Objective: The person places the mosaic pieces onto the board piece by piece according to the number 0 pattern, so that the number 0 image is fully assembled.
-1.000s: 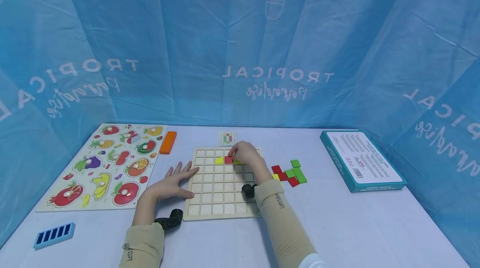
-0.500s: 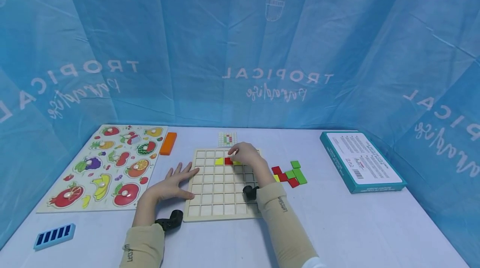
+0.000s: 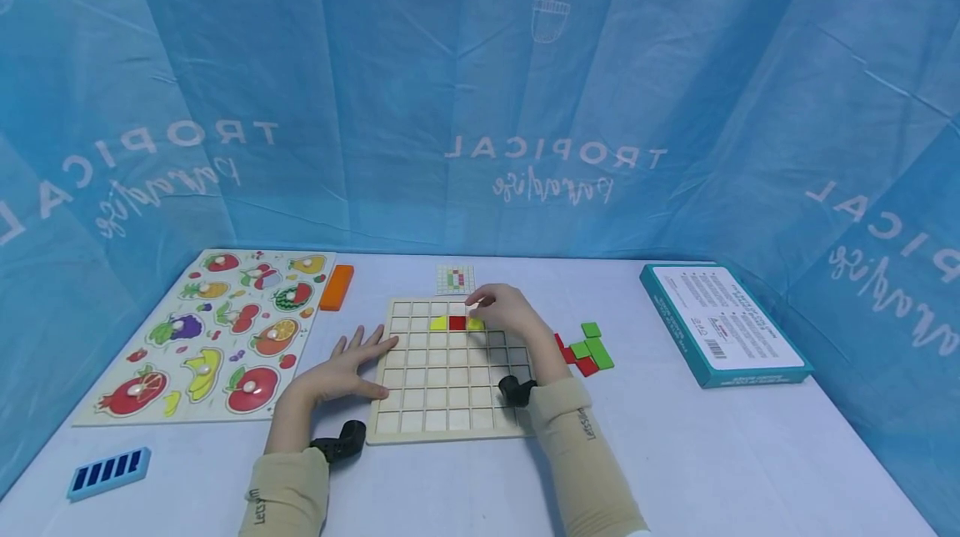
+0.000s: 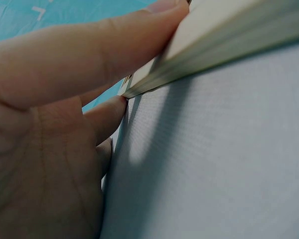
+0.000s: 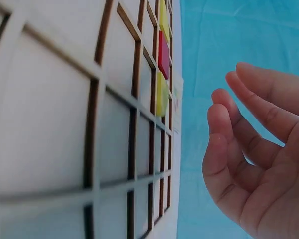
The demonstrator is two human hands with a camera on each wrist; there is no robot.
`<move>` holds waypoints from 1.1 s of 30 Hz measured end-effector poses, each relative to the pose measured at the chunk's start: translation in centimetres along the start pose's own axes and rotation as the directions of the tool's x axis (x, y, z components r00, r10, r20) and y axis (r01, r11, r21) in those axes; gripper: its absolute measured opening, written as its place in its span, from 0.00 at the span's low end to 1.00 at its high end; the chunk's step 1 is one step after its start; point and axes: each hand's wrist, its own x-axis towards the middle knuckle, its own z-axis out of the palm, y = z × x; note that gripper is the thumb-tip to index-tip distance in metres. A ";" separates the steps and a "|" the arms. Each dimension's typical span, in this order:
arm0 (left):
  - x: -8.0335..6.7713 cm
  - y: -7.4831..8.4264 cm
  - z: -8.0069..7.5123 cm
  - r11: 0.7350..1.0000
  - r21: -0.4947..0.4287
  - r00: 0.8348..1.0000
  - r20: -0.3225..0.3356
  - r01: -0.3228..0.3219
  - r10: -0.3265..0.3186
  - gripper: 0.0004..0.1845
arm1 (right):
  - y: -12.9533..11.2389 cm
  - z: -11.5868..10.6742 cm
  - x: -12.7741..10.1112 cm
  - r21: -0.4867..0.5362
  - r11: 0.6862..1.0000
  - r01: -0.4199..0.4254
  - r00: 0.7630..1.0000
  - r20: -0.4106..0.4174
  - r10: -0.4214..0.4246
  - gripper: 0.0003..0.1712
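A wooden grid board (image 3: pixel 428 376) lies in the middle of the head view. In one of its upper rows sit a yellow tile (image 3: pixel 438 323), a red tile (image 3: pixel 457 323) and a second yellow tile (image 3: pixel 476 324), side by side. My left hand (image 3: pixel 337 372) is spread, with thumb and fingertips resting on the board's left edge. Over the upper right of the board is my right hand (image 3: pixel 508 312), close to the second yellow tile. In the right wrist view its fingers (image 5: pixel 219 122) bend loosely, apart from the board, with nothing between them.
Behind the board lies a small pattern card (image 3: pixel 455 279). Loose green tiles (image 3: pixel 597 352) and red tiles (image 3: pixel 587 366) lie to its right, before a teal box (image 3: pixel 723 324). On the left are a fruit puzzle (image 3: pixel 247 303), an orange block (image 3: pixel 336 288) and a blue slotted piece (image 3: pixel 109 474).
My right hand has drawn back a little to the right, off the second yellow tile, which now shows more fully. The left hand has stayed in place.
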 end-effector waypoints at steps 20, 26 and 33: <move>-0.1 -0.3 0.1 1.000 -0.012 1.000 -0.002 0.011 -0.011 0.49 | 4.0 -2.3 -1.9 0.107 0.994 -0.006 0.993 -0.114 0.018 0.15; -0.1 -0.2 0.1 1.000 -0.015 1.000 0.003 0.013 -0.013 0.48 | 5.1 -2.8 -2.1 0.141 0.990 -0.015 0.991 -0.127 0.034 0.15; 0.0 -0.1 0.0 1.000 -0.002 1.000 0.002 0.010 -0.010 0.48 | 6.1 -3.8 -2.3 0.207 0.977 -0.049 0.991 -0.112 0.074 0.16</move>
